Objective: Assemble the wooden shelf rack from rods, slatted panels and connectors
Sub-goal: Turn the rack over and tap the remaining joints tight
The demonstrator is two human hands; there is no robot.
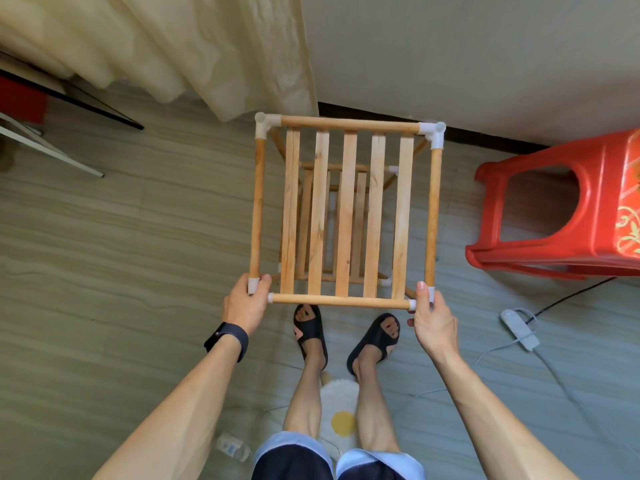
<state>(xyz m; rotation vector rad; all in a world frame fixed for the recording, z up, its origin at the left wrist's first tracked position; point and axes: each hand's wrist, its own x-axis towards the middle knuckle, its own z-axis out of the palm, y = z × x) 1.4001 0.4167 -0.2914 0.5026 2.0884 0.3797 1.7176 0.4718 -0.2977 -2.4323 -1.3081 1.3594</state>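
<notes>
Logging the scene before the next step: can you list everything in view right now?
shelf rack: one, light wood, centre, on the floor
connectors: four on the top corners, white; more lower down
stool: one, red, right
curtain: one, cream, upper left
table: one, dark-edged, far left
power strip: one, white, floor at right
rug: one, white with a yellow spot, between the feet
bottle: one, clear, floor at lower left
slippers: two, black, on the feet
wristband: one, black, left wrist
left hand: grips the rack's near left corner
right hand: grips the rack's near right corner
</notes>
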